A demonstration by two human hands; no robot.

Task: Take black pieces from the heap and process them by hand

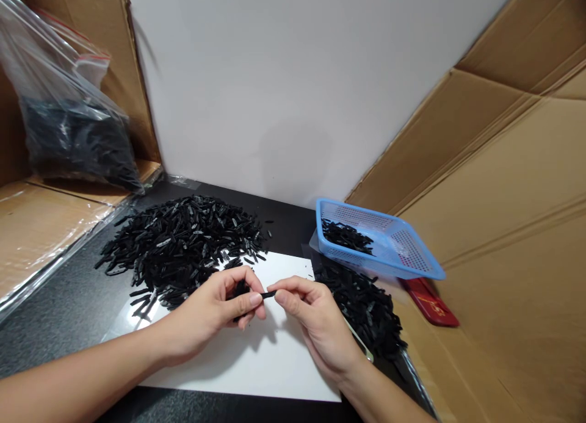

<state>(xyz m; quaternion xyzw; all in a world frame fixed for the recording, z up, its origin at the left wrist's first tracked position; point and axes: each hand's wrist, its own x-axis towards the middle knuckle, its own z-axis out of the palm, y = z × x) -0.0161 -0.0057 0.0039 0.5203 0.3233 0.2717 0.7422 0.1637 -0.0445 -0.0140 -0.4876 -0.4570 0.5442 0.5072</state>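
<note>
Closest to me, two bare forearms come in from the bottom edge and meet over a white sheet (256, 362) laid on the dark tabletop (55, 313). The left hand (215, 310) and the right hand (311, 319) share one small black strip (268, 295): the left thumb and fingers are pinched shut on one end, with what looks like more black pieces tucked in the curled palm, and the right thumb and forefinger are closed on the other end, so the strip bridges the gap between them just above the sheet. To my eye this is the checking or working of a single piece, taken one at a time; the next move would call for a light, steady grip, since the piece is thin and easy to drop back among the others. Just beyond the left hand a large heap of black strips (183, 240) spreads across the table and spills onto the sheet's far edge. By the right wrist sits a smaller dark pile (366, 307), and past it a blue perforated basket (403, 252) holds a few more pieces. A red item (430, 304) pokes out beneath the basket. Farther left, a clear bag (68, 124) of black parts leans on cardboard (503, 166), with a white wall (297, 75) behind.
</note>
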